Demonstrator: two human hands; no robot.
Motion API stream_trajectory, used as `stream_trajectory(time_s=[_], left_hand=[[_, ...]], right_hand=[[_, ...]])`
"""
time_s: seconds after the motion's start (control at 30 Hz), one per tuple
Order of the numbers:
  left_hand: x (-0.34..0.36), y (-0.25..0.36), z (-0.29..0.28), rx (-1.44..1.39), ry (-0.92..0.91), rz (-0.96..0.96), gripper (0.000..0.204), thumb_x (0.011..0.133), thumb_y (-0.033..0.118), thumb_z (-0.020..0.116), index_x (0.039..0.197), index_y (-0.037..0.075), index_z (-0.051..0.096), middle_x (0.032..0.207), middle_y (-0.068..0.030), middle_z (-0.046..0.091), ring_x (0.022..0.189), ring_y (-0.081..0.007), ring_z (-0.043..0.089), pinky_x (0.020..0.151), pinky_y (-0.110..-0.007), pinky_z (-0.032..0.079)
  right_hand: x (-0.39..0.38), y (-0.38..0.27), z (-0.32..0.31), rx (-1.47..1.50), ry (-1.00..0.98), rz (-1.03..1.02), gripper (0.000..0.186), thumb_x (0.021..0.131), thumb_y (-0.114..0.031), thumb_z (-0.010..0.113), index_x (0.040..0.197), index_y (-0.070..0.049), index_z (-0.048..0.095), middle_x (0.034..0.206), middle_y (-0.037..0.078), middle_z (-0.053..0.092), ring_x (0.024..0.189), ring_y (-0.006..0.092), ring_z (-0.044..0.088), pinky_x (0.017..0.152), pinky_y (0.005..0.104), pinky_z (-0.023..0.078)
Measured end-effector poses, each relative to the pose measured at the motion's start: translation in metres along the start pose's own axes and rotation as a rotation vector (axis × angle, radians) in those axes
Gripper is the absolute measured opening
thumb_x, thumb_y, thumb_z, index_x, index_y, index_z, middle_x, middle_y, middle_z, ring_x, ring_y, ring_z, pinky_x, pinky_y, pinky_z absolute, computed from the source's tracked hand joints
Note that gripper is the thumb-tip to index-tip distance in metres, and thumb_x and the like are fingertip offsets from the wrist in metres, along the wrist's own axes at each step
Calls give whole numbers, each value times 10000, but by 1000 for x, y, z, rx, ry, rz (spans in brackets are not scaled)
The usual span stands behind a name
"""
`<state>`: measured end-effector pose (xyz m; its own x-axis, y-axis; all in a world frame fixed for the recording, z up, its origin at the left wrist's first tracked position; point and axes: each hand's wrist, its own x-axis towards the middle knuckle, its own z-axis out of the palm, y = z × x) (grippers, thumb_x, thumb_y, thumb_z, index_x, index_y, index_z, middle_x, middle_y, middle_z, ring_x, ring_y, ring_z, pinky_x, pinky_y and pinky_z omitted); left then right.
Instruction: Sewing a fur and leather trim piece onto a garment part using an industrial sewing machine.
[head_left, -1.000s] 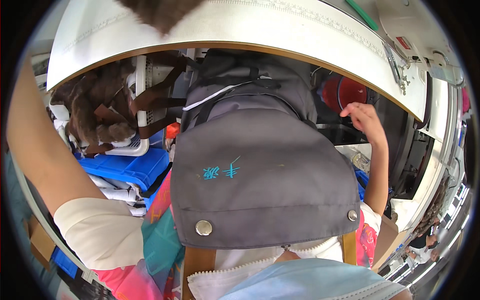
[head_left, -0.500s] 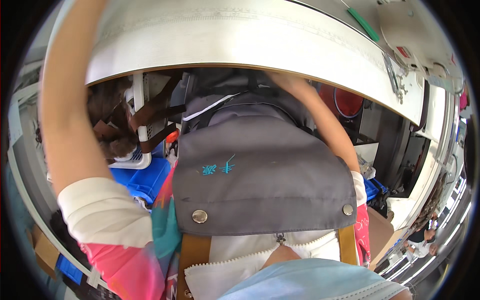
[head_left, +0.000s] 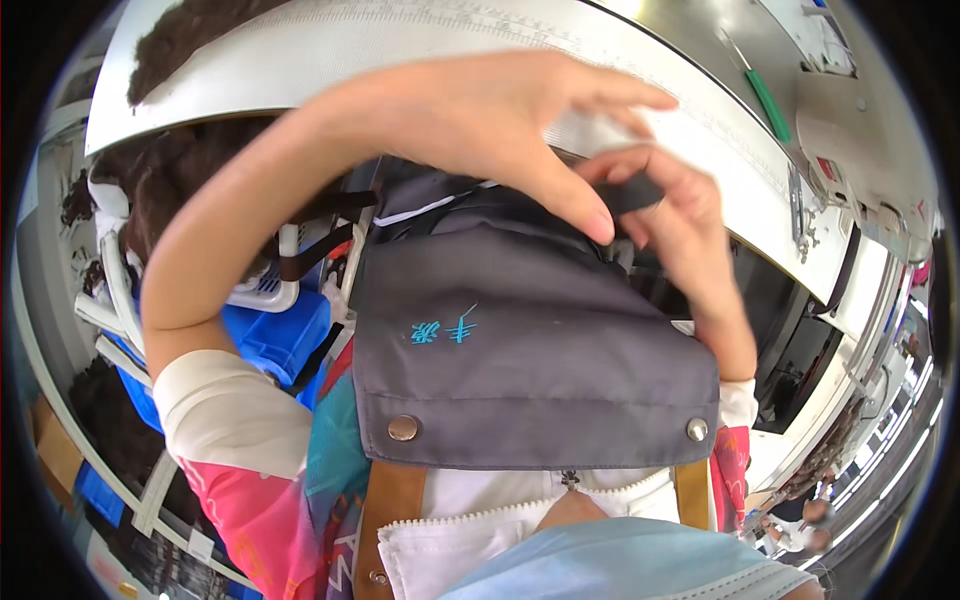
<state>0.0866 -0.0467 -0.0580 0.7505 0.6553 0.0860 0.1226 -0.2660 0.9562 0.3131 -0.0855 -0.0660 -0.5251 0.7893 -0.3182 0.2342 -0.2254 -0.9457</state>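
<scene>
My left hand (head_left: 500, 110) arches over the front edge of the white table, fingers spread and slightly blurred, with nothing in it. Close to its thumb, my right hand (head_left: 685, 205) pinches a small dark piece (head_left: 632, 192), perhaps cloth; its exact kind is unclear. Below both hands, the dark grey apron (head_left: 530, 370) with two metal snaps covers my lap. A strip of dark brown fur (head_left: 180, 45) lies on the table at the far left.
The white table (head_left: 420, 35) has ruler markings. At its right are a green-handled tool (head_left: 768, 105), metal tweezers or snips (head_left: 797, 205) and a white machine (head_left: 870, 150). To my left, brown fur (head_left: 175, 170) hangs above a blue bin (head_left: 270, 335). People appear far right.
My left hand came down from beyond the upper edge toward my right. My right hand rose from under the table edge, now holding the dark piece. The fur strip has come into view.
</scene>
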Motion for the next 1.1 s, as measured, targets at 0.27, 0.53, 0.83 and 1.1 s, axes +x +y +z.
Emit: stream_trajectory(time_s=[0.27, 0.53, 0.83, 1.1], left_hand=[[-21, -20, -72, -399, 228, -246, 218, 904, 254, 575, 898, 37, 601, 747, -12, 585, 652, -103, 541, 613, -227, 432], [-51, -32, -117, -479, 550, -340, 192, 915, 212, 583, 932, 22, 612, 643, 38, 531, 517, -36, 422, 562, -179, 357], [-72, -49, -129, -382, 593, -379, 186, 913, 211, 579, 941, 32, 620, 624, 51, 505, 500, -18, 383, 536, -183, 337], [-32, 12, -94, 821, 533, -103, 372, 796, 185, 673, 1131, 33, 617, 1111, -81, 588, 998, -203, 549, 799, -292, 432]], right_hand=[[15, -29, -106, -436, 145, -107, 173, 882, -149, 599, 935, -13, 693, 542, -78, 435, 486, 0, 320, 454, 181, 233], [2, -1, -161, -113, 131, 21, 190, 913, -130, 533, 968, 14, 644, 513, -81, 382, 442, 8, 292, 436, 196, 209], [4, 22, -167, 59, 213, 20, 182, 893, -186, 594, 957, -25, 649, 626, -46, 528, 496, 10, 389, 451, 168, 270], [23, -13, -73, -215, 241, -72, 129, 820, -96, 651, 930, -29, 666, 738, 3, 652, 624, 23, 530, 501, 176, 347]])
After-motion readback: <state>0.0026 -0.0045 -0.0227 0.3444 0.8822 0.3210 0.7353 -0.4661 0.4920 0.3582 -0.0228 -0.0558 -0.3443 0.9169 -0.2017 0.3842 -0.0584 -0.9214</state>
